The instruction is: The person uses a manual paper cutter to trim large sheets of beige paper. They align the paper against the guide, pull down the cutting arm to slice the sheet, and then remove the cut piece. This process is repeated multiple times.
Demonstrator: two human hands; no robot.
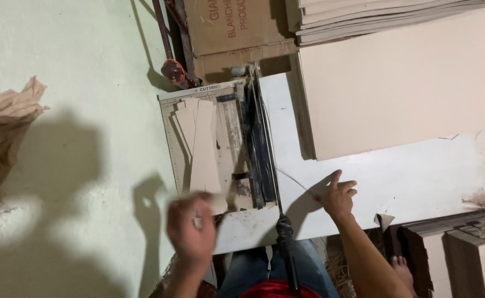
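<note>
Left hand (191, 229) blurred, grip seemingly pinching card strip (205, 149); right hand (336, 194) released, spread on table (419, 176)

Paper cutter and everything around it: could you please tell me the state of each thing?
Paper cutter: blade arm lowered.
Card strips: lying flat on the cutter bed.
Left hand: blurred, grip unclear.
Right hand: open, resting on the table.
Card sheets: stacked flat.

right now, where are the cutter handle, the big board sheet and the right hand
cutter handle (284, 232), head view, on the dark grip
big board sheet (402, 83), head view, on its flat face
right hand (337, 196), head view, on its back
</note>
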